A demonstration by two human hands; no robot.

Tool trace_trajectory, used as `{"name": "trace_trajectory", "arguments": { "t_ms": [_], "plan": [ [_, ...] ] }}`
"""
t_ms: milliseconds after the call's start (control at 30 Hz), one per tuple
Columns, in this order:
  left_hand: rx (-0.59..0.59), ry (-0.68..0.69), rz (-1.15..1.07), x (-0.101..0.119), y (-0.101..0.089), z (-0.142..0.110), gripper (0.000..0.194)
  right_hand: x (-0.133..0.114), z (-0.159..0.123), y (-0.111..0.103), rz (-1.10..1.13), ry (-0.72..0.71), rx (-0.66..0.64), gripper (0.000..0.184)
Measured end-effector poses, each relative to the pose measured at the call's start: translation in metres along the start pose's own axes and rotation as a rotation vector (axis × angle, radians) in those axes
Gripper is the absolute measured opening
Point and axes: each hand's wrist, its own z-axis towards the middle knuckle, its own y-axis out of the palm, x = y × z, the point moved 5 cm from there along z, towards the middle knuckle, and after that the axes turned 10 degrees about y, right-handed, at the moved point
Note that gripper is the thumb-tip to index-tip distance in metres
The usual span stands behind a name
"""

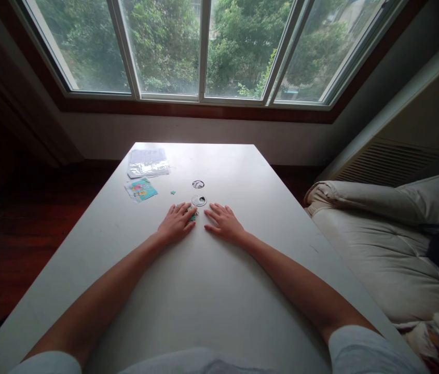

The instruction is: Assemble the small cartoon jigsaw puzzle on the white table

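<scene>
From my remote view, the small green pieces (193, 214) lie partly under the fingers of the left hand (176, 222), which is spread flat; whether it pinches one, I cannot tell. The right hand (224, 222) rests released just beside them. I judge the pieces very light, thin and rather stiff, likely to slide; I would pinch by the edges. One loose piece (173, 192) lies just beyond the left fingertips.

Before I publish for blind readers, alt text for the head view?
The left hand partly covers small green pieces on a white table; the right hand lies palm-down nearby. Beyond lie two round items, a card and plastic packet.
</scene>
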Motion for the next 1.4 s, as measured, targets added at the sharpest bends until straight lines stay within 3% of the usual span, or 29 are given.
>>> {"name": "trace_trajectory", "arguments": {
  "t_ms": [133,300,433,567,733,833,900,1000,1167,1400],
  "plan": [
    [0.109,-0.018,-0.040,-0.008,-0.006,0.003,0.064,0.002,0.005,0.002,0.029,0.019,-0.014,0.062],
    [0.235,-0.251,-0.025,-0.048,-0.002,0.011,0.056,-0.010,0.013,0.005,0.064,0.051,0.003,0.061],
    [0.178,-0.301,-0.043,-0.067,0.007,0.018,0.056,-0.031,0.017,0.006,0.084,0.009,0.022,0.068],
    [0.153,-0.259,-0.086,-0.069,0.007,0.018,0.052,-0.046,0.014,0.008,0.042,-0.122,-0.007,0.075],
    [0.263,-0.271,-0.047,-0.075,-0.002,0.015,0.050,-0.045,0.009,0.008,0.040,-0.174,0.003,0.068],
    [0.229,-0.346,-0.024,-0.087,0.000,0.014,0.052,-0.044,0.009,0.006,0.062,-0.155,0.054,0.061],
    [0.173,-0.303,-0.036,-0.089,0.003,0.013,0.053,-0.041,0.008,0.004,0.084,-0.121,0.096,0.055],
    [0.143,-0.159,-0.047,-0.081,0.002,0.009,0.053,-0.033,0.007,0.000,0.123,-0.050,0.143,0.044],
    [0.147,-0.143,-0.053,-0.059,-0.003,0.001,0.052,-0.020,0.007,-0.002,0.191,0.019,0.196,0.031],
    [-0.039,-0.004,-0.054,-0.008,0.018,0.007,0.076,-0.016,0.013,0.005,0.205,0.068,0.207,0.038]
  ]
}}
